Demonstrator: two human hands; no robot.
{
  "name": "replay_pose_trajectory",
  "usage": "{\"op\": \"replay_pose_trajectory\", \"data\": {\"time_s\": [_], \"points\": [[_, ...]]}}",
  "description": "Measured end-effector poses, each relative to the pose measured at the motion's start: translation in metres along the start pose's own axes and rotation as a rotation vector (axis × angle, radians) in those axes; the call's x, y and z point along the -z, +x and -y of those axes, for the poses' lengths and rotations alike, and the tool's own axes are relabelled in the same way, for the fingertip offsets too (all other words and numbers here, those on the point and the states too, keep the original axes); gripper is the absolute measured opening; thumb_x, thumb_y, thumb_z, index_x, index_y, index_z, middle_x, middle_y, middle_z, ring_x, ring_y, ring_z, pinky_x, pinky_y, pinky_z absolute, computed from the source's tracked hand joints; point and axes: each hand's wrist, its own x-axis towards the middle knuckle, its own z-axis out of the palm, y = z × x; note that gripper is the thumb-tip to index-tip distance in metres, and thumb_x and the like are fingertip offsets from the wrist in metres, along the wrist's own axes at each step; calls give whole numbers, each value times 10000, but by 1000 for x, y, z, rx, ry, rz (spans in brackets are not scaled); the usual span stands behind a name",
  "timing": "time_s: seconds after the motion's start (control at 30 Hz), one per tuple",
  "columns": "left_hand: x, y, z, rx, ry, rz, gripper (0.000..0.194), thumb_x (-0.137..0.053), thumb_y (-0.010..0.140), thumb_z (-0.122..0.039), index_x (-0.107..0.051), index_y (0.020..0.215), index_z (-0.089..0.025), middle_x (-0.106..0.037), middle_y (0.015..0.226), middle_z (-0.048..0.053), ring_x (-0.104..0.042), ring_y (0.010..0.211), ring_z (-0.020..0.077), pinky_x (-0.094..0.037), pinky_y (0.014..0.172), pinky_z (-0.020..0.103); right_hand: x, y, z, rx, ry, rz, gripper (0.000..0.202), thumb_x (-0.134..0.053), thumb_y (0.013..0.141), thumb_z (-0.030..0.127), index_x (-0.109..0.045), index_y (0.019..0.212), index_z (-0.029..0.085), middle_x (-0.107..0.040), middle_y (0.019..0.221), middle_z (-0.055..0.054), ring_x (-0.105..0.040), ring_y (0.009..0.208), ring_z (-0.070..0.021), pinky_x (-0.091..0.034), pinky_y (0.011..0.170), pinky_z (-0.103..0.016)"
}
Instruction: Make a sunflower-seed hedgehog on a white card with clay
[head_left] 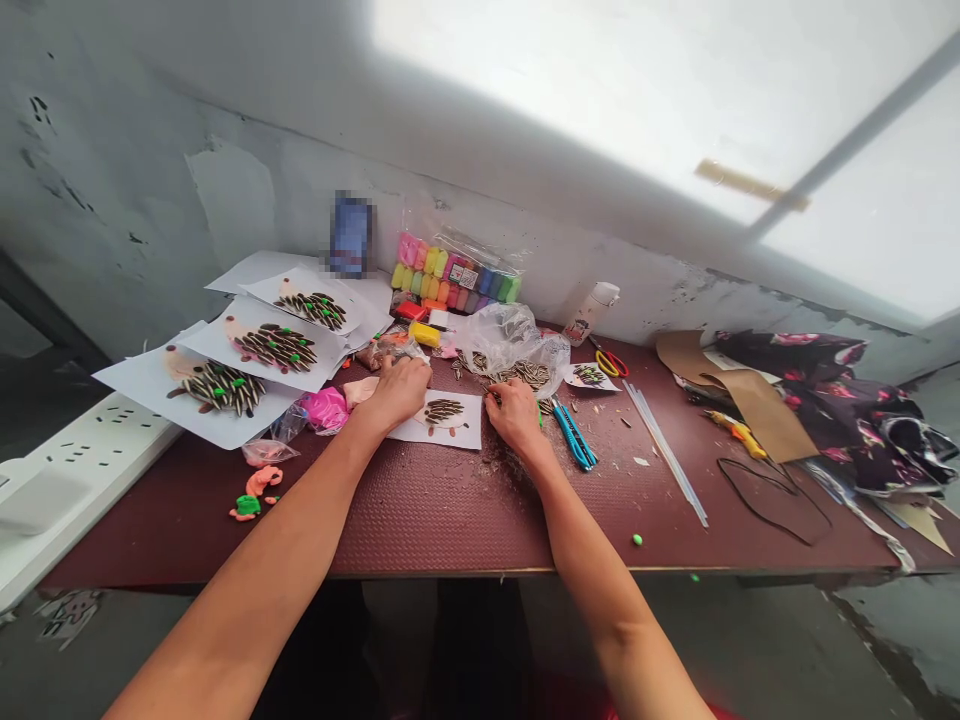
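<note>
A white paper sheet (pixel 466 432) lies between my hands, with a hedgehog picture whose spines are striped sunflower seeds (pixel 444 410). My left hand (pixel 405 388), fingers curled, is over the sheet's upper left, against a plastic bag of brown clay (pixel 388 350); what it grips, if anything, is hidden. At the sheet's right, my right hand (pixel 516 410) has its fingers drawn together in a pinch by the loose seed pile (pixel 529 374). Anything that small between those fingertips cannot be made out. A clear plastic bag (pixel 506 332) is behind that pile.
Finished-looking hedgehog sheets (pixel 225 420) overlap at left beside a white power strip (pixel 90 450). Colored clay packs (pixel 457 275) stand against the wall. Rightward are a blue utility knife (pixel 574 437), scissors (pixel 609 362), a bottle (pixel 591 314), glue sticks (pixel 666 455) and a yellow glue gun (pixel 739 435).
</note>
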Motion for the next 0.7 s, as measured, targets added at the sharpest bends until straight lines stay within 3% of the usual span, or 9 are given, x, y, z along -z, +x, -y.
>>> {"op": "replay_pose_trajectory", "data": {"time_s": [0.13, 0.4, 0.57, 0.7], "points": [[-1, 0, 0, -2, 5, -11, 293, -471, 839, -70, -739, 919, -156, -721, 1073, 175, -628, 1057, 329, -432, 962, 519, -7, 1, -4, -6, 32, -61, 300, -542, 903, 135, -769, 1095, 171, -692, 1001, -142, -598, 969, -254, -415, 841, -331], [-2, 1, 1, -6, 20, -14, 277, -479, 842, -71, -729, 910, -168, -726, 1066, 162, -630, 1061, 318, -429, 959, 491, -14, 6, -6, 16, 96, -88, 185, -566, 915, 156, -741, 871, 199, -651, 912, -125, -557, 916, -255, -402, 798, -334], [1, 0, 1, -2, -7, 9, 284, -469, 857, -80, -730, 928, -164, -715, 1089, 167, -625, 1076, 325, -417, 975, 509, -9, 6, -4, 98, 53, -106, 186, -532, 943, 154, -699, 873, 194, -671, 930, -111, -537, 902, -236, -379, 798, -315], [2, -1, 0, -2, 3, 17, 270, -473, 860, -85, -724, 923, -162, -714, 1089, 168, -621, 1088, 328, -405, 998, 530, -4, 5, -3, 83, 168, -236, 200, -473, 956, 157, -669, 923, 178, -684, 919, -91, -553, 878, -215, -380, 796, -295]]}}
